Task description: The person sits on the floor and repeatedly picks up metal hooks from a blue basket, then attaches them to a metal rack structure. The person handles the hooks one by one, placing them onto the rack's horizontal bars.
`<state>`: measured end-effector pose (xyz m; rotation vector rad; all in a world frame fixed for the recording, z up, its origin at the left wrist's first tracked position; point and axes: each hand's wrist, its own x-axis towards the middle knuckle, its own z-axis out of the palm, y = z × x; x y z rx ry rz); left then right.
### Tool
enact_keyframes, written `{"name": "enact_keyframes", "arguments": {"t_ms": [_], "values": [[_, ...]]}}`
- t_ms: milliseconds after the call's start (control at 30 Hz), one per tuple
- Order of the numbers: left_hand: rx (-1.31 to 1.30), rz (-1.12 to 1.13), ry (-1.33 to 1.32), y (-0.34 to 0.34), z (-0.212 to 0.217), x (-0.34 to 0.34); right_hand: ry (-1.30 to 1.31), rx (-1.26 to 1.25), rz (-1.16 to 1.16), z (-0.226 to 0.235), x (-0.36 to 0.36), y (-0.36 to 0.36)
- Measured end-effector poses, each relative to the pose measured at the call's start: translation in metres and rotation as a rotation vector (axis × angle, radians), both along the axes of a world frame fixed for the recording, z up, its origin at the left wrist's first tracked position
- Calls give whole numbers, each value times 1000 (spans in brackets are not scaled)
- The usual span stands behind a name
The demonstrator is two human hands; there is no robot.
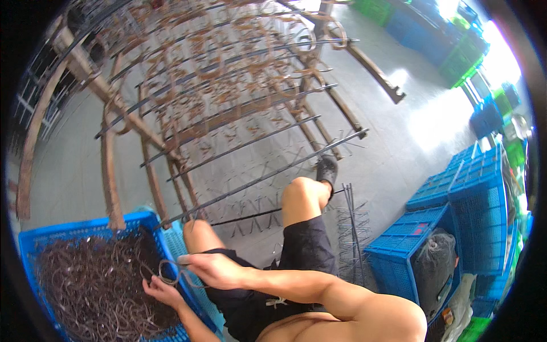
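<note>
My right hand [213, 270] reaches across my lap, its fingers pinched on a thin ring [162, 273]. Just below and left of it, my left hand [164, 293] is closed on the lower side of the thin loops there; how many loops lie between the hands I cannot tell. Both hands are over the right part of a blue plastic crate [164, 239]. Inside the crate lies a tangled heap of thin, dark brown rings [91, 285].
A wooden rack [142, 128] ahead carries several dark rods [256, 178] with brown curved loops hanging on them. Rods with wire hooks [353, 228] lie by my foot. Stacked blue crates [473, 188] stand at the right, one with a dark bundle [436, 265] in clear plastic.
</note>
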<state>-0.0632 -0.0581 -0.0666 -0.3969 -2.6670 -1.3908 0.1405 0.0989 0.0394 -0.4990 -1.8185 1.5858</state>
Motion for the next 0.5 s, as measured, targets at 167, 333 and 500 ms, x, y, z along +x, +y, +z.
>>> {"name": "enact_keyframes", "arguments": {"t_ms": [167, 333, 500], "values": [[96, 201, -5, -29, -46, -30, 412, -167, -1059, 6, 175, 106], [32, 299, -166, -1, -23, -13, 609, -196, -1436, -22, 302, 200], [-19, 120, 291, -6, -21, -39, 696, -501, -1227, -57, 305, 226]]}}
